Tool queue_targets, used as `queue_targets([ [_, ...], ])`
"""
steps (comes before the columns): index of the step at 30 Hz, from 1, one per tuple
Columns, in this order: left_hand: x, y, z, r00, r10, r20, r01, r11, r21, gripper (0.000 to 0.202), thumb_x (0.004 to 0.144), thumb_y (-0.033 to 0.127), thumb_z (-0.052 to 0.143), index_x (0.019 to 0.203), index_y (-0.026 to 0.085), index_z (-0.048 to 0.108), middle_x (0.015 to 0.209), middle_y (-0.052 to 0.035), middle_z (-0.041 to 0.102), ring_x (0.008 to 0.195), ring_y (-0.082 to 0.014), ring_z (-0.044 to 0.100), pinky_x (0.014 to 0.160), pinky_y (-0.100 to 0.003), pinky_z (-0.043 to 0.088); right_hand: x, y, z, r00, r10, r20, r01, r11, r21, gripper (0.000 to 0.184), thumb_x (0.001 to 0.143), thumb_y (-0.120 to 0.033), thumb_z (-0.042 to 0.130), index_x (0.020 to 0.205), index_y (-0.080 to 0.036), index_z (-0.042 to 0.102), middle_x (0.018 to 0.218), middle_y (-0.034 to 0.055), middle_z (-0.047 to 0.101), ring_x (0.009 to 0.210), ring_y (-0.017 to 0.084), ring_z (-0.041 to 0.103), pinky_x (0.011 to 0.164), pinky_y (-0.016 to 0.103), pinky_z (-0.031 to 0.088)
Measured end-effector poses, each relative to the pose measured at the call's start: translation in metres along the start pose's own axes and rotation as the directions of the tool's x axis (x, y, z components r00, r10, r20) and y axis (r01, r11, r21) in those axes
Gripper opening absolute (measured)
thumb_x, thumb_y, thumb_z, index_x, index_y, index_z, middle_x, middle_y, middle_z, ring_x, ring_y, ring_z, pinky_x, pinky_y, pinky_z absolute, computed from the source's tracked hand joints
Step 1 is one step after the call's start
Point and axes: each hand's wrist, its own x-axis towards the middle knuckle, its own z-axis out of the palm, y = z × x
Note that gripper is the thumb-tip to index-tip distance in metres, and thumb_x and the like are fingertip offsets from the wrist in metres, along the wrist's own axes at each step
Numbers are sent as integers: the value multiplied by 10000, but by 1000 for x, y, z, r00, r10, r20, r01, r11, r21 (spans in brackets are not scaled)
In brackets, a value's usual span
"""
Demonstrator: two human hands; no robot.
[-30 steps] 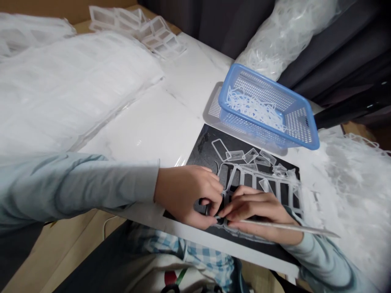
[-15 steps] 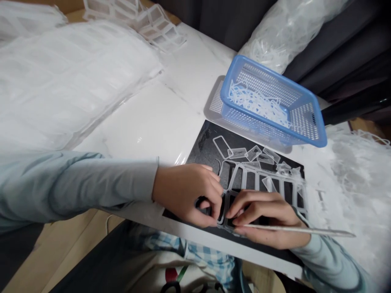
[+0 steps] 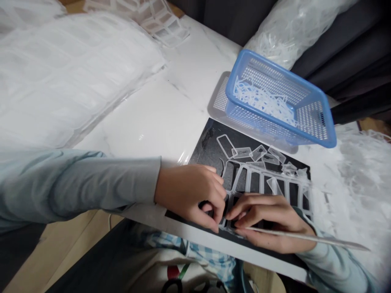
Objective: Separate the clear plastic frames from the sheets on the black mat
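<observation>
A translucent sheet of rectangular plastic frames (image 3: 248, 179) lies on a black mat (image 3: 205, 148). Thumb and forefinger of my left hand (image 3: 195, 195) are pinched together at the sheet's near left edge, the other fingers curled. Close beside it, my right hand (image 3: 271, 221) grips a slim, pale metal tool (image 3: 330, 240) whose far end sticks out to the right past the wrist. Its working tip is hidden under the fingers, which rest over the sheet. Several loose clear rectangular pieces (image 3: 242, 152) are scattered on the mat just beyond the sheet.
A blue perforated basket (image 3: 331, 138) with thin white plastic trimmings (image 3: 262, 99) stands behind the mat. Stacked translucent sheets (image 3: 76, 77) cover the white table's (image 3: 159, 110) left side. A heap of clear plastic scraps (image 3: 360, 175) lies at right, and a filled clear bag (image 3: 293, 32) behind the basket.
The view has shifted slightly, so the basket and mat appear a little further right. Both hands keep nearly the same pose at the sheet's near edge; the tool tilts slightly more downward at its right end.
</observation>
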Motion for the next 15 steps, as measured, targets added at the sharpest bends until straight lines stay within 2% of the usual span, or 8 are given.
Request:
queue_targets([
  [5, 0, 1, 0, 1000, 7, 16, -8, 1000, 11, 126, 779, 268, 831, 756, 206, 724, 606, 72, 610, 647, -101, 544, 701, -289, 346, 1, 0, 0, 1000, 2, 6, -2, 1000, 14, 141, 854, -20, 674, 961, -111, 683, 962, 126, 723, 897, 167, 680, 796, 280, 562],
  [10, 1, 2, -3, 997, 5, 71, -10, 998, 68, 169, 810, 321, 805, 913, 216, 722, 674, 61, 631, 687, -115, 580, 685, -285, 380, 3, -4, -6, 1000, 1, 16, -1, 1000, -14, 112, 859, -27, 683, 943, -99, 696, 905, 108, 705, 860, 153, 676, 769, 252, 563],
  [15, -1, 2, -1, 995, 56, 80, -68, 986, 152, 43, 860, 316, 749, 867, 276, 765, 723, 27, 664, 708, -137, 593, 677, -318, 382, 3, -4, -10, 997, 21, 78, -18, 999, -30, 87, 866, -57, 702, 944, -92, 718, 909, 111, 697, 844, 146, 684, 762, 226, 566],
])
